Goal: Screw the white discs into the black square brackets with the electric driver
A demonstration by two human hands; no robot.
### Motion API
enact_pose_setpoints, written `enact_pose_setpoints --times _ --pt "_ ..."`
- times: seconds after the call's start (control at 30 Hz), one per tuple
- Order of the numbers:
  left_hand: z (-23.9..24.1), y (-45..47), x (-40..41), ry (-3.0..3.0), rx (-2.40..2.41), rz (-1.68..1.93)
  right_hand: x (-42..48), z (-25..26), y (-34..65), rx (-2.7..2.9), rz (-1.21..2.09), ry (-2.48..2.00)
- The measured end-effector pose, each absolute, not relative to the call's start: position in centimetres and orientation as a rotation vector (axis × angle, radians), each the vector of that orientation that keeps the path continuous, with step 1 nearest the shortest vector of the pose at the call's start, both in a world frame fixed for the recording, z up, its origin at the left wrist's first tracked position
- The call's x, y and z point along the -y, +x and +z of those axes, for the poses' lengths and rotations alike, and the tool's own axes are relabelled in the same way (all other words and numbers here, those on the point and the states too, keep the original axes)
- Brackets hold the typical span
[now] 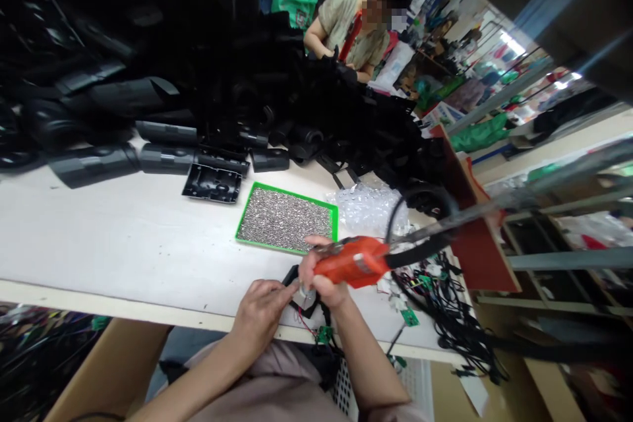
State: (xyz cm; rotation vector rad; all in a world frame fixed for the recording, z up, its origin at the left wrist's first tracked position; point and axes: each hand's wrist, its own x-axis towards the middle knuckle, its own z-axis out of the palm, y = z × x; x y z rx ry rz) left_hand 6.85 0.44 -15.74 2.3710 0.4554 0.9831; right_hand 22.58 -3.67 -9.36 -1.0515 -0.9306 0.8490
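My right hand point(320, 275) is wrapped round an orange power screwdriver point(357, 262) with a black cable running off to the right. Its tip points down at a small black part point(302, 295) with red wires near the table's front edge. My left hand point(262, 306) pinches that part from the left, fingers closed on it. Just behind both hands lies a green tray point(247, 211) filled with small silver screws.
A big heap of black plastic housings point(163, 79) covers the back of the white table point(123, 244). Clear plastic bags point(368, 208) lie right of the tray. Tangled wires and small green circuit boards point(435, 297) sit at the right. Another person point(353, 30) works beyond the heap.
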Motion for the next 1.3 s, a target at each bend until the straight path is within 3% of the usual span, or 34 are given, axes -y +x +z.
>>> enact_pose_setpoints --times 0.23,0.8,1.3 --pt "-13.7 6.0 -1.8 2.325 -0.542 0.991 3.4 -3.6 20.8 0.773 0.569 -0.826" --pt "-13.3 5.5 -1.5 2.261 -0.364 1.199 3.7 -5.1 18.0 0.710 0.719 -0.858" --pt "-13.0 5.3 -1.2 2.324 -0.556 1.064 3.6 -4.5 18.5 0.713 0.695 -0.882"
